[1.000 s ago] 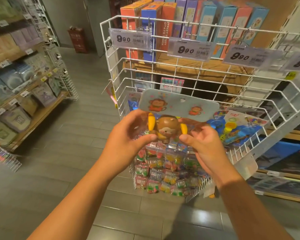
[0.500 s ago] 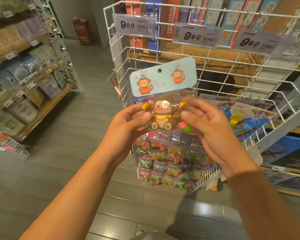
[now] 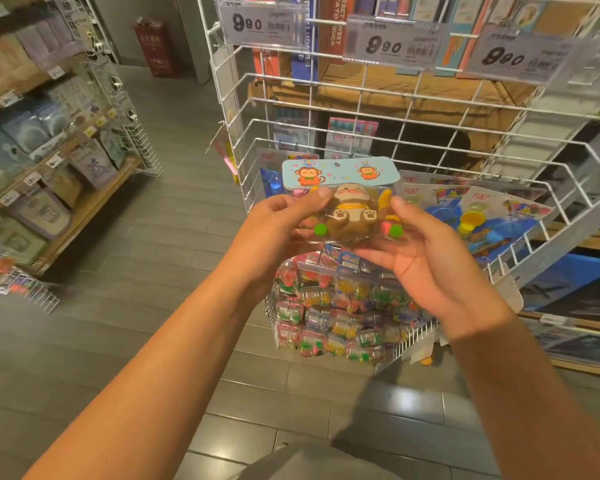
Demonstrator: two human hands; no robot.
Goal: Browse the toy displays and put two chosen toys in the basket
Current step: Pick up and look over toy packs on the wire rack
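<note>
We grip the monkey toy pack (image 3: 350,206) at frame centre, left hand (image 3: 278,230) and right hand (image 3: 426,261) pinching opposite edges, wire rack (image 3: 326,109) just behind, open floor (image 3: 174,216) at left.

You're standing in a shop aisle, toy and stationery kind of place. Right ahead is a white wire display rack (image 3: 326,95) with clear price tags (image 3: 262,24) clipped along its top edge, all reading 9.90. Its lower baskets are packed with small bagged toys (image 3: 340,313) and carded toys (image 3: 482,216). Boxed goods (image 3: 329,32) stand behind it, and wooden shelves (image 3: 84,202) at the left carry labelled packs over a grey tiled floor (image 3: 174,216).
</note>
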